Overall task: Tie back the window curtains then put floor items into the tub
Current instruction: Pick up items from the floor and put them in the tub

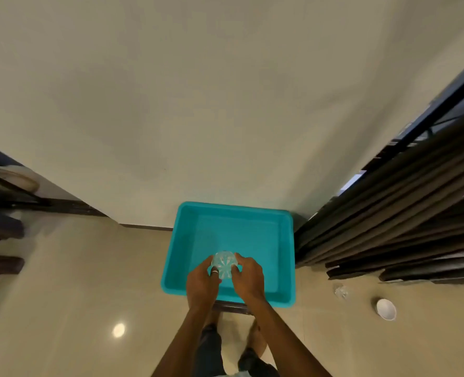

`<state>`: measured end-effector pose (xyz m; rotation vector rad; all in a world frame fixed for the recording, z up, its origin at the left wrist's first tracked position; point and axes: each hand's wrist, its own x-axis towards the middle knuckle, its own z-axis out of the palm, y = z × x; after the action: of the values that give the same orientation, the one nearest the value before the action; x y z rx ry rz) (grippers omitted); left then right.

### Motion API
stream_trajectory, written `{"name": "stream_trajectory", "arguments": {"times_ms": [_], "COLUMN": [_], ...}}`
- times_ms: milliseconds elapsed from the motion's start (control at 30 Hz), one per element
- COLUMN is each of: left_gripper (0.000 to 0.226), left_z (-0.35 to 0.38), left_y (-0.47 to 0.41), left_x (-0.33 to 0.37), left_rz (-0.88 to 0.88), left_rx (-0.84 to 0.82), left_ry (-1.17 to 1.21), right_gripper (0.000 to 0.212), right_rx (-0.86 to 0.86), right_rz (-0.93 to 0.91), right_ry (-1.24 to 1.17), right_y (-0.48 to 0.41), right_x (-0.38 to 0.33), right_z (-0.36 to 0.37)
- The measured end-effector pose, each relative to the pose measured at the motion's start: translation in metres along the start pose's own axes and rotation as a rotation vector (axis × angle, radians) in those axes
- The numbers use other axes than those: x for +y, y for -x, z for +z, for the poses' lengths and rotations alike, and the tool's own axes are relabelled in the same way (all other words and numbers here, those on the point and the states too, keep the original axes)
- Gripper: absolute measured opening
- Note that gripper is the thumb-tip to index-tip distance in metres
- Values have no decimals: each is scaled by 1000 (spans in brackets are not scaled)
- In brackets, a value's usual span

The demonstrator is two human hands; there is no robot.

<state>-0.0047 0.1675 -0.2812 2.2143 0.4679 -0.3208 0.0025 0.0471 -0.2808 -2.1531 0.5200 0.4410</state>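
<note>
Curling my left hand (202, 280) round a clear ribbed plastic bottle (223, 265), I am gripping its other side with my right hand (248, 278), holding it over the near end of the teal rectangular plastic tub (239, 229). Further right, a crumpled clear plastic piece (341, 291) and a white paper cup (385, 309) are lying on the beige floor (320, 336) near the dark brown curtains (388, 227).

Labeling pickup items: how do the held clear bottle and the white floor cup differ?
The bottle is clear; the cup is white. The left hand and right hand hold the bottle over the tub; the cup sits untouched on the floor, right of the tub. Both are small containers.
</note>
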Motion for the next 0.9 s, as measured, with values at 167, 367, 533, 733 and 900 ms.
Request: {"name": "stream_trajectory", "arguments": {"times_ms": [167, 367, 533, 733, 900], "left_gripper": [27, 36, 49, 53, 37], "left_z": [-12, -12, -10, 6, 27], "left_y": [-50, -129, -182, -243, -278], "left_x": [-23, -66, -78, -88, -102], "left_rz": [-62, -61, -113, -209, -207], "left_rx": [-49, -93, -156, -274, -325], "left_ry": [29, 52, 169, 229, 215], "right_gripper": [43, 34, 44, 40, 41], "right_rx": [-30, -46, -71, -106, -162], "right_rz": [55, 125, 154, 178, 212], "right_ry": [68, 67, -7, -84, -141], "right_y": [-33, -91, -140, -194, -224], "right_x": [-27, -45, -50, -50, -42], "right_z": [34, 91, 127, 149, 162]}}
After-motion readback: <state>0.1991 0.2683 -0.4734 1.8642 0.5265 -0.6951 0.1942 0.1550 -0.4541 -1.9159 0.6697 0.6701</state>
